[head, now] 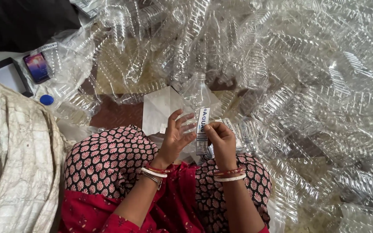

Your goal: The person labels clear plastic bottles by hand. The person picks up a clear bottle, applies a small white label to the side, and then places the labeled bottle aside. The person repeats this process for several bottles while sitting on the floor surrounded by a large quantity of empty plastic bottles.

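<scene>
A clear plastic bottle [197, 92] without a cap lies neck away from me, between my knees. My left hand [175, 137] cups its side, fingers spread against the plastic. My right hand [221, 140] pinches the edge of the white and blue label strip [202, 129] that runs along the bottle, part of it lifted off the surface. Both wrists wear bangles.
A big heap of clear crushed bottles [290, 77] fills the far and right side. A capped bottle with a blue lid [47, 99] lies at left, near a phone [36, 67] and a dark tablet [8, 76]. A woven sack [14, 164] lies at left.
</scene>
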